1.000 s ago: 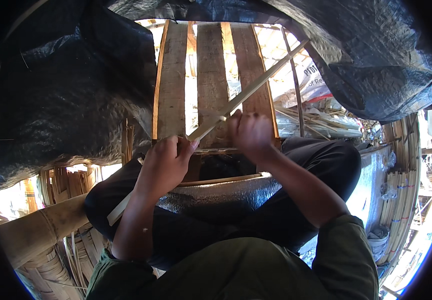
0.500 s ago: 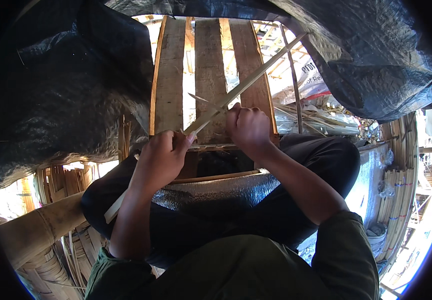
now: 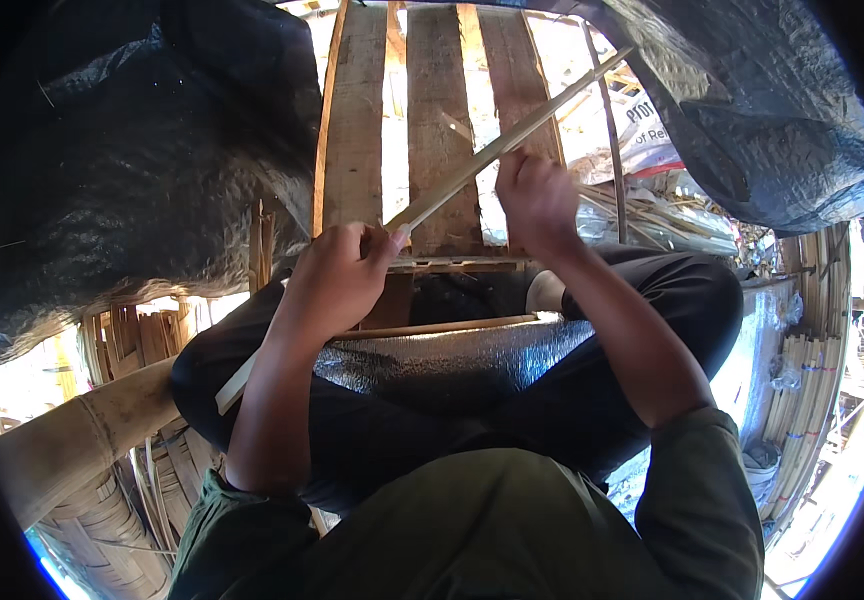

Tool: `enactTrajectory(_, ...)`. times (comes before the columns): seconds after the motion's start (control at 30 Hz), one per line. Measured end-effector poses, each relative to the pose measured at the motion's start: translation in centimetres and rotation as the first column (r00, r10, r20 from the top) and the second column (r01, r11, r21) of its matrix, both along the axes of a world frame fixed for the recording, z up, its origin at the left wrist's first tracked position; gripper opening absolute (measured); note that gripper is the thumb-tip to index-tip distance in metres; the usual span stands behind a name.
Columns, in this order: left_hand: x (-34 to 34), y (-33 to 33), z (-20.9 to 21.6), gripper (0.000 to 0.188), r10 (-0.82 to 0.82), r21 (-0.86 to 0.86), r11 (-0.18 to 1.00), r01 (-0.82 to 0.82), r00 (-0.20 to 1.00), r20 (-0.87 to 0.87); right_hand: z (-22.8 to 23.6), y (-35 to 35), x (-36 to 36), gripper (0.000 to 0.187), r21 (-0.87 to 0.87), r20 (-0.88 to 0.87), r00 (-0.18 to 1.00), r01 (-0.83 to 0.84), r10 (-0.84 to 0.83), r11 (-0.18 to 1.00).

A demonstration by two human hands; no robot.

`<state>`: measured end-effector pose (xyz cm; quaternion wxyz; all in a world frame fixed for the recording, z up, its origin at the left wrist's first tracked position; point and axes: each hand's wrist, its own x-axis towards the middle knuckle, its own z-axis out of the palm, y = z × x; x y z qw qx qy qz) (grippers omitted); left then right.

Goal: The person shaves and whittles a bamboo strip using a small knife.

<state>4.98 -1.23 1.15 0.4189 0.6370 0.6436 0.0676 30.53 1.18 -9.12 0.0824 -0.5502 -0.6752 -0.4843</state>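
Observation:
My left hand (image 3: 340,282) is closed round a long pale bamboo strip (image 3: 450,188). The strip slants up to the far right, and its near end shows beside my left forearm. My right hand (image 3: 538,204), blurred by motion, is closed on a knife (image 3: 457,127). Its pointed blade sticks out leftward past the strip, crossing it; the handle is hidden in my fist. Whether the edge touches the strip I cannot tell.
Wooden slats (image 3: 439,110) stretch away ahead of me. Dark plastic sheeting (image 3: 142,170) hangs at left and upper right. A thick bamboo pole (image 3: 92,435) lies by my left knee. Bundled strips (image 3: 797,420) stand at the right, and a silvery sheet (image 3: 442,365) lies between my legs.
My right hand and the knife have moved away along the strip, up and to the right. My left hand keeps its grip on the strip. The whole view has shifted slightly.

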Motion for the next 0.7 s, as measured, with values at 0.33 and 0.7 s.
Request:
enactTrajectory(0.33,-1.2,-1.3,0.3,0.048,-0.047,0.116,0.992,0.048,0.999,-0.009,0.6,-0.9,-0.8,0.012,-0.043,0.037,0.996,-0.078,0.08,0.996)
enactTrajectory(0.7,-1.8,-2.0,0.6,0.045,-0.123,0.293,0.946,0.14,0.99,-0.075,4.2,-1.8,-2.9,0.031,-0.396,-0.475,0.88,-0.198,-0.016,0.897)
